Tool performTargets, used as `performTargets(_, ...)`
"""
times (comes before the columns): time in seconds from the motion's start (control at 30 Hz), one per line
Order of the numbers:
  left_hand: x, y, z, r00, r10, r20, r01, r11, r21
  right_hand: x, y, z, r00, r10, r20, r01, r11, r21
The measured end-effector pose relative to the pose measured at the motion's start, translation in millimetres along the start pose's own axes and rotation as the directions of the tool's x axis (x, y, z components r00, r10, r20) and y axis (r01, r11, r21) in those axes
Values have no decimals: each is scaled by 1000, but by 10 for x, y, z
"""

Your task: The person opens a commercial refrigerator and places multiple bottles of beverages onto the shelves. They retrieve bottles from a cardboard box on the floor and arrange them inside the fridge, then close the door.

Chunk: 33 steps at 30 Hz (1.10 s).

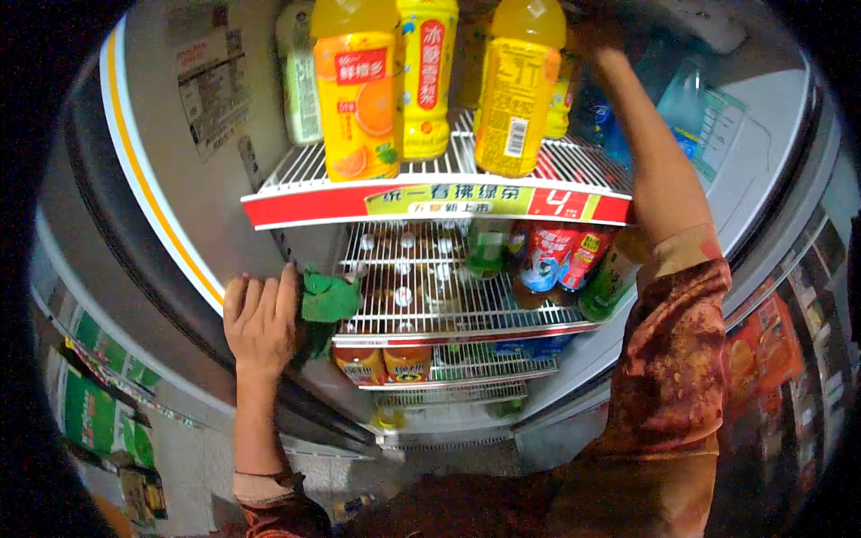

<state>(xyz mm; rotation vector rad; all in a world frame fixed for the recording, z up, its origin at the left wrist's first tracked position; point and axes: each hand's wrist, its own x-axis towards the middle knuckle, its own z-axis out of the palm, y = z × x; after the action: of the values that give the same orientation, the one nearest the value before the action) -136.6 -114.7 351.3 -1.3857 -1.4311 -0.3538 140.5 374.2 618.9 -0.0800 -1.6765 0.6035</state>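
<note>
My left hand [261, 316] is at the left edge of an upright drinks cooler, back of the hand towards me. A crumpled green cloth-like piece [329, 296] sticks out on its thumb side; the thumb itself is hidden. My right arm reaches up past the right end of the top wire shelf [444, 176]. In the dark upper right, my right hand [595, 40] is blurred, and its fingers cannot be made out. Near it on that shelf stand a yellow juice bottle [516, 101], a second orange juice bottle [356, 107] and a slimmer yellow bottle [425, 87].
A red and green label strip [457, 202] runs along the top shelf's front edge. Lower wire shelves hold red-labelled bottles [543, 255], a green bottle [609, 286] and orange-brown bottles [407, 363]. Blue bottles [683, 107] stand at upper right. Goods shelves [101, 403] lie outside at left.
</note>
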Motion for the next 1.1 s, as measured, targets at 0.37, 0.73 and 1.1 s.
performTargets(0.37, -45, -32, -63, 998, -21, 52, 20, 1000, 18, -406, -686, 422, 946, 323, 19, -194, 615, -764)
performTargets(0.73, 48, 35, -44, 1000, -10, 29, 10, 1000, -5, -466, -487, 348, 976, 200, -88, -177, 490, -854)
performTargets(1.1, 53, 54, -88, 999, -11, 33, 12, 1000, -3, -618, -1023, 488, 751, 660, -26, -351, 365, -862)
